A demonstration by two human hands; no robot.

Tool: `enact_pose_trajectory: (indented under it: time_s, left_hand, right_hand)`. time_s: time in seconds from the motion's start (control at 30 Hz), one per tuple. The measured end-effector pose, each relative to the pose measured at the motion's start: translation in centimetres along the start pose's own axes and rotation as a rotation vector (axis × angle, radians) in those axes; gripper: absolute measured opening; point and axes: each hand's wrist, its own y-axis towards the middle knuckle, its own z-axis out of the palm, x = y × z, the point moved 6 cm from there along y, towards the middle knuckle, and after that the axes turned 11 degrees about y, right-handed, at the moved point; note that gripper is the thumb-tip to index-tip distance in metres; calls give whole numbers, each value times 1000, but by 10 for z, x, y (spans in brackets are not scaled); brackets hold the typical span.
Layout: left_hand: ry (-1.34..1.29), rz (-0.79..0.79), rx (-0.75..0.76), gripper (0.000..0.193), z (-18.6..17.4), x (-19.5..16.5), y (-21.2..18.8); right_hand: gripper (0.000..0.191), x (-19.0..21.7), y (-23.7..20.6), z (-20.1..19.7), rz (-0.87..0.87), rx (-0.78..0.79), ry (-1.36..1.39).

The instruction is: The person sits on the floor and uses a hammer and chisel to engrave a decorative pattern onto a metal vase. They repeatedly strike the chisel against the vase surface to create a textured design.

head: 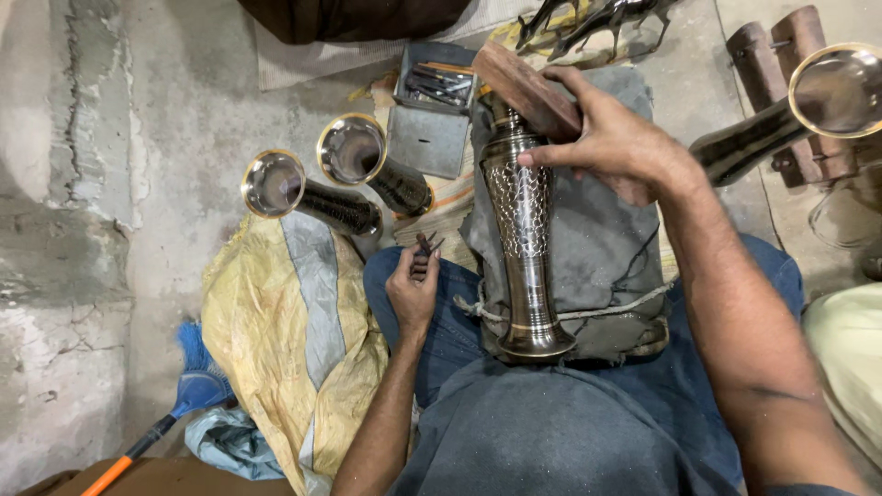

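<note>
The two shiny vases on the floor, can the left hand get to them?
Probably yes. The left hand, holding small dark tools, sits just below the two vases, and nothing lies between them. It would need to free its fingers first.

The right arm reaches forward from the lower right, bare from the sleeve down, elbow bent slightly and wrist turned inward. The right hand (611,138) is held palm down, fingers spread and curled in a loose grasp, the index finger stretched out toward the left. The left arm comes up from the bottom centre, forearm bare and nearly straight. The left hand (413,289) is drawn close to the body, its fingers seemingly pinched together, though the fingertips are hard to make out
</note>
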Motion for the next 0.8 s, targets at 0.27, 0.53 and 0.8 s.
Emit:
enact_pose_trajectory:
  time_s: [0.27, 0.53, 0.8]
  left_hand:
    - [2, 12, 5, 22, 1, -1, -1]
    - [30, 16, 14, 23, 2, 1, -1]
    - [20, -17, 10, 25, 0, 1, -2]
  right_hand:
    - [123, 2, -1, 8, -200, -140, -402]
    - [122, -14, 11, 9, 1, -92, -172]
    - [110, -24, 8, 1, -156, 26, 219]
